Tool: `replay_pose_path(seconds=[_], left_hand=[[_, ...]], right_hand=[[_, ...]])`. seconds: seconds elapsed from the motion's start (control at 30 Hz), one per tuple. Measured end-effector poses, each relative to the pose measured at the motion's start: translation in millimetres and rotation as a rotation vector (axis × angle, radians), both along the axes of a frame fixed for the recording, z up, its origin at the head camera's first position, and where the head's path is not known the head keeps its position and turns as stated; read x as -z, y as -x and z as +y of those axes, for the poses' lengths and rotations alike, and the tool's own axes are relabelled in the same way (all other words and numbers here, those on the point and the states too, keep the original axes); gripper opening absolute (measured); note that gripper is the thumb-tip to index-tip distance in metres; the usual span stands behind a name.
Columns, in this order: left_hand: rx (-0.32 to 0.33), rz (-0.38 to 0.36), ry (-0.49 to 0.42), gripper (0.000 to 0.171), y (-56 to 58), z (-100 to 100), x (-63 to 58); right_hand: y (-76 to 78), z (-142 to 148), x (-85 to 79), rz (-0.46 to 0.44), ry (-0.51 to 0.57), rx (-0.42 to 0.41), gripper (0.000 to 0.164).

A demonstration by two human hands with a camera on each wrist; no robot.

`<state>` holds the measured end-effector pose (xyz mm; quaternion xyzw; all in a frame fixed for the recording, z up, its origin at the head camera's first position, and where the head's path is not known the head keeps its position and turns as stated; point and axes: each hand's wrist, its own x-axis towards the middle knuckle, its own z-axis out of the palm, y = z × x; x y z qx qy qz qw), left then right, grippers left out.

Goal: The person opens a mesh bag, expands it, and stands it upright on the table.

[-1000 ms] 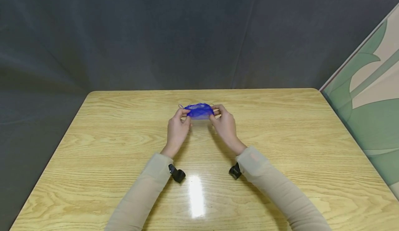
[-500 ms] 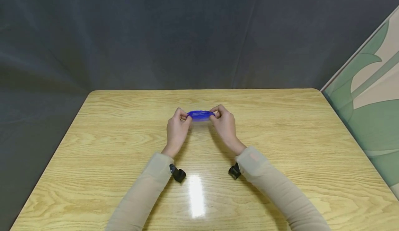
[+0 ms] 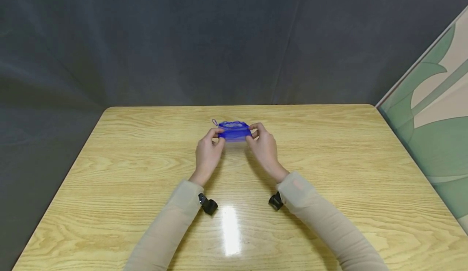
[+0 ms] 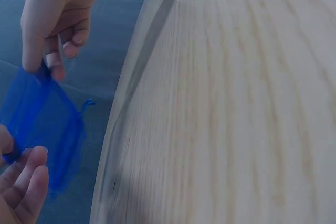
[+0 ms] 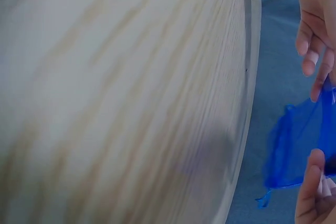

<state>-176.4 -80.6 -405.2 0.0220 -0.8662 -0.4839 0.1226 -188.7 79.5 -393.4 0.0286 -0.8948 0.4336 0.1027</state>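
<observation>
A sheer blue drawstring pouch (image 3: 235,132) is held up over the far middle of the table, its ruffled edge on the far side. My left hand (image 3: 210,151) pinches one side of it between thumb and fingers. The opposite side is pinched by my right hand (image 3: 263,146). A thin cord loop (image 3: 214,122) sticks out past the pouch's left corner. In the left wrist view the see-through fabric of the pouch (image 4: 44,124) stretches between both hands. The right wrist view also has the pouch (image 5: 302,140), with a cord end (image 5: 263,200) hanging from a corner.
The wood-grain table (image 3: 128,161) spreads wide under both arms, with a bright light reflection near its front. A dark curtain (image 3: 234,39) stands behind the far edge. On the right is a panel (image 3: 431,120) with a green leaf pattern.
The pouch tipped to a narrow strip half a second ago, then swung back up so its broad face and ruffled edge show. Both hands stay nearly in place, still pinching it.
</observation>
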Motion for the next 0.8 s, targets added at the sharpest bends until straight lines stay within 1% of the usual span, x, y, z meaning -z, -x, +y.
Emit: replay_pose_path(seconds=[0.1, 0.2, 0.33, 0.53, 0.8], left_hand=[[-0.003, -0.009, -0.009, 0.025, 0.8, -0.1, -0.5], [-0.005, -0.019, -0.014, 0.025, 1.0, 0.3, -1.7], [-0.017, 0.005, -0.016, 0.022, 0.9, 1.2, -2.4], [-0.043, 0.039, -0.01, 0.019, 1.1, 2.3, -1.7], [-0.067, 0.037, 0.015, 0.014, 0.7, 2.7, -0.2]], right_hand=[[-0.1, 0.6, 0.1, -0.026, 0.016, -0.015, 0.028], [-0.1, 0.6, 0.2, -0.026, 0.02, -0.028, 0.028], [-0.1, -0.2, 1.3, -0.01, 0.017, -0.03, 0.025], [0.5, -1.1, 0.9, 0.022, 0.018, -0.011, 0.024], [0.4, -2.0, 1.1, 0.024, 0.0, 0.002, 0.023]])
